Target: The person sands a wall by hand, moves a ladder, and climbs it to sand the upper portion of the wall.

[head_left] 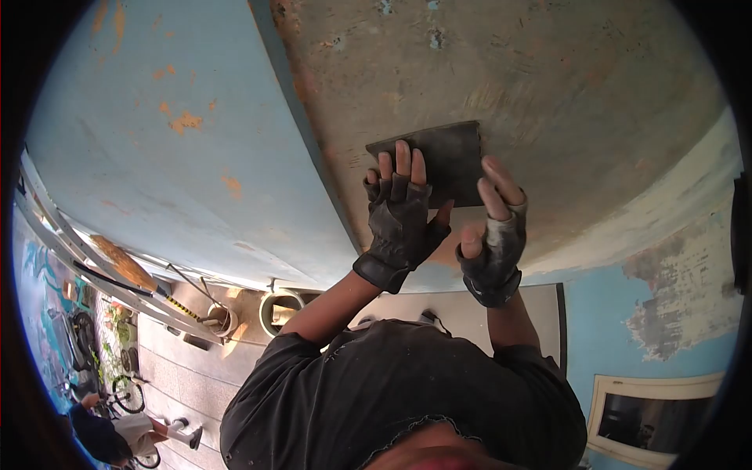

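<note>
A dark, roughly rectangular sheet [450, 160] lies against the worn grey-brown surface [572, 70]. My left hand [398, 207], in a black fingerless glove, rests flat on the sheet's left part with its fingers spread. Near the sheet's lower right edge is my right hand [497, 235], in a worn fingerless glove, its fingers apart and nothing visible in it. Whether its fingertips touch the surface I cannot tell. Part of the sheet is hidden under my left hand.
A light blue panel [180, 141] with orange patches borders the surface on the left. Below left are a ladder [59, 227], a bucket [222, 319] and a round container [280, 307]. Another person [117, 431] is beside a bicycle [128, 394]. A framed window [646, 423] is at lower right.
</note>
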`<state>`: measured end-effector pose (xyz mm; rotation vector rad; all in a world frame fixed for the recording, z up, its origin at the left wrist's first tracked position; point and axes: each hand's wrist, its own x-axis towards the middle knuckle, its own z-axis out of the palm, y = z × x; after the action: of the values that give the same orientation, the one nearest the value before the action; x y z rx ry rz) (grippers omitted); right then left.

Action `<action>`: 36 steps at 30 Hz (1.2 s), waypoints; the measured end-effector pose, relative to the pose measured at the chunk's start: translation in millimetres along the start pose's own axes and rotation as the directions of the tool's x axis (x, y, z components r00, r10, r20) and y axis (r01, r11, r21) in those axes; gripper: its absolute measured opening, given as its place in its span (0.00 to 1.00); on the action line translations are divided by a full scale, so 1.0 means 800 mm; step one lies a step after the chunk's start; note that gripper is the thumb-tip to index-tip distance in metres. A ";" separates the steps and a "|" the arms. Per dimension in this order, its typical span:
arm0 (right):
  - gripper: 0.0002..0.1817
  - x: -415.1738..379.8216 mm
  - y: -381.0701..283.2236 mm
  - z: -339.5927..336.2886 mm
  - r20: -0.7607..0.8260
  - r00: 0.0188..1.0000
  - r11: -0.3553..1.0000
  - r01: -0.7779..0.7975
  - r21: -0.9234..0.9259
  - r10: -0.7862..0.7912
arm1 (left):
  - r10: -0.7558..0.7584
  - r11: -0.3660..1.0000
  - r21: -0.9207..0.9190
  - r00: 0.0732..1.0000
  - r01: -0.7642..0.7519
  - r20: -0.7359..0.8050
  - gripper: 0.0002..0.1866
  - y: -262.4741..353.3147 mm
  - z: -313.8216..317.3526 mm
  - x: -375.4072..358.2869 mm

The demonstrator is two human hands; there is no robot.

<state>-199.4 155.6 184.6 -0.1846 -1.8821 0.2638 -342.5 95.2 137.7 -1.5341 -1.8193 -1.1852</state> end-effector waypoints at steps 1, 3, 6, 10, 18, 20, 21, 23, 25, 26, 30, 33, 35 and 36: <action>0.28 0.001 -0.003 0.006 0.090 0.993 0.997 0.073 0.033 -0.076 | 0.015 1.000 -0.018 1.000 -0.015 0.002 0.50 -0.002 -0.010 0.003; 0.35 -0.014 0.004 0.030 0.178 0.983 0.995 0.061 -0.080 -0.046 | 0.073 0.992 -0.110 0.988 -0.059 0.134 0.50 -0.011 -0.031 0.001; 0.40 -0.030 0.019 0.061 0.201 0.979 0.988 0.045 -0.147 -0.014 | 0.145 0.936 -0.332 0.988 -0.119 0.055 0.48 -0.026 -0.049 -0.002; 0.43 -0.027 0.027 0.086 0.116 0.993 0.935 0.047 -0.352 -0.007 | 0.221 0.880 -0.429 0.975 -0.205 -0.013 0.44 -0.046 -0.084 -0.011; 0.35 0.037 -0.007 0.126 -0.107 0.993 0.854 -0.008 -0.520 -0.056 | 0.282 0.824 -0.487 0.955 -0.291 -0.093 0.39 -0.090 -0.119 -0.032; 0.35 0.001 -0.002 0.148 -0.136 0.990 0.853 -0.047 -0.519 -0.028 | 0.185 0.839 -0.494 0.973 -0.229 -0.137 0.36 -0.101 -0.120 -0.040; 0.35 -0.026 0.006 0.161 -0.132 0.991 0.852 -0.057 -0.520 -0.014 | 0.188 0.838 -0.494 0.972 -0.232 -0.139 0.36 -0.108 -0.122 -0.041; 0.35 -0.048 0.014 0.174 -0.133 0.991 0.849 -0.075 -0.523 0.006 | 0.149 0.843 -0.489 0.970 -0.226 -0.191 0.34 -0.121 -0.127 -0.045; 0.34 -0.043 0.011 0.175 -0.187 0.982 0.882 -0.063 -0.468 -0.029 | 0.123 0.847 -0.491 0.973 -0.205 -0.194 0.33 -0.125 -0.131 -0.043; 0.34 -0.034 0.014 0.173 -0.193 0.981 0.879 -0.068 -0.471 -0.027 | 0.113 0.837 -0.506 0.971 -0.208 -0.212 0.32 -0.127 -0.131 -0.041; 0.32 0.100 -0.023 0.132 -0.198 0.971 0.822 -0.003 -0.569 -0.133 | 0.147 0.829 -0.502 0.962 -0.246 -0.228 0.30 -0.126 -0.131 -0.035; 0.31 0.140 -0.031 0.130 -0.222 0.955 0.788 0.018 -0.615 -0.195 | 0.161 0.807 -0.529 0.959 -0.263 -0.231 0.28 -0.123 -0.131 -0.034; 0.31 0.115 -0.030 0.141 -0.214 0.964 0.783 -0.010 -0.622 -0.158 | 0.178 0.815 -0.518 0.963 -0.260 -0.203 0.25 -0.123 -0.135 -0.036; 0.31 0.093 -0.027 0.150 -0.209 0.971 0.776 -0.042 -0.629 -0.117 | 0.197 0.822 -0.508 0.966 -0.257 -0.170 0.23 -0.124 -0.137 -0.037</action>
<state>-336.8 143.3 221.2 -0.6090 -1.6672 -0.4248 -447.5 -12.9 139.4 -1.8682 -1.2399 -1.7018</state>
